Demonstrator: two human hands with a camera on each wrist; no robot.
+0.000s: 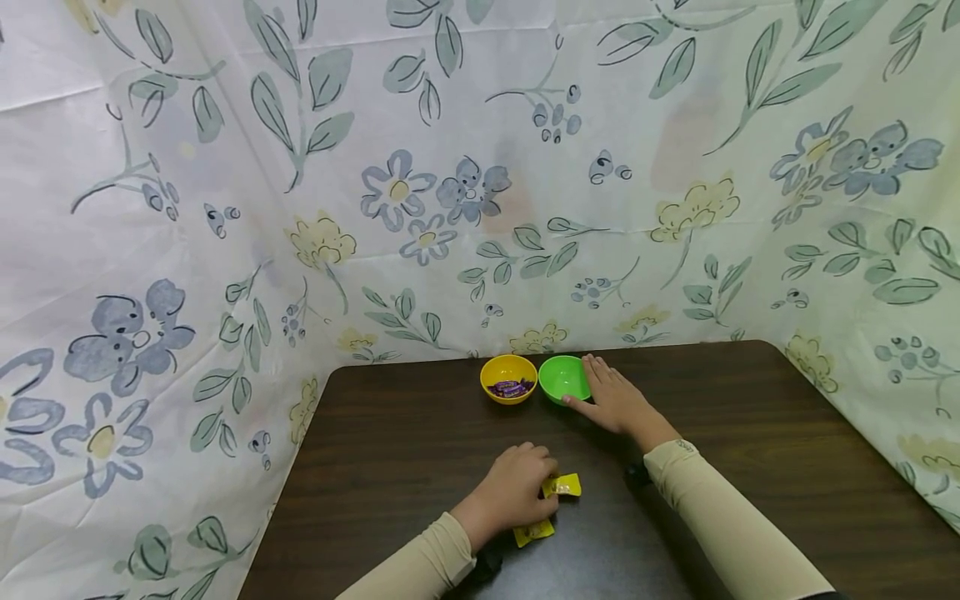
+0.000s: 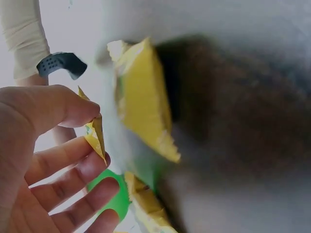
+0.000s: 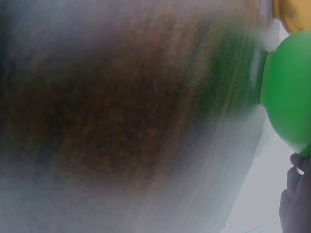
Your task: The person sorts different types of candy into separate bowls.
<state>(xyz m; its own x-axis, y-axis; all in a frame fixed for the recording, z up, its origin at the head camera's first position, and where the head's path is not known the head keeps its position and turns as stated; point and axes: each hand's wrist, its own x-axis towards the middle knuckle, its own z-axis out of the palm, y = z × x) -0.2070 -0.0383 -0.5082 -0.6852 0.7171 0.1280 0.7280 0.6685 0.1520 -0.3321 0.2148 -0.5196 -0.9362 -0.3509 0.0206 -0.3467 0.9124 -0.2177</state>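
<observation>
My left hand (image 1: 512, 490) is low over the near middle of the table. In the left wrist view its thumb and fingers pinch a small yellow wrapped candy (image 2: 95, 135). Two other yellow candies lie on the table by that hand: one candy (image 1: 567, 485) at the fingertips, one candy (image 1: 534, 533) below the palm. My right hand (image 1: 621, 402) rests against the right side of a green bowl (image 1: 562, 377), its fingers straight along the rim and the thumb at the near side. No contents show in the green bowl.
A yellow bowl (image 1: 509, 368) with several purple-wrapped candies (image 1: 512, 389) stands just left of the green one. Both are near the back edge of the dark wooden table (image 1: 405, 433). A floral cloth (image 1: 450, 283) hangs behind and along the sides.
</observation>
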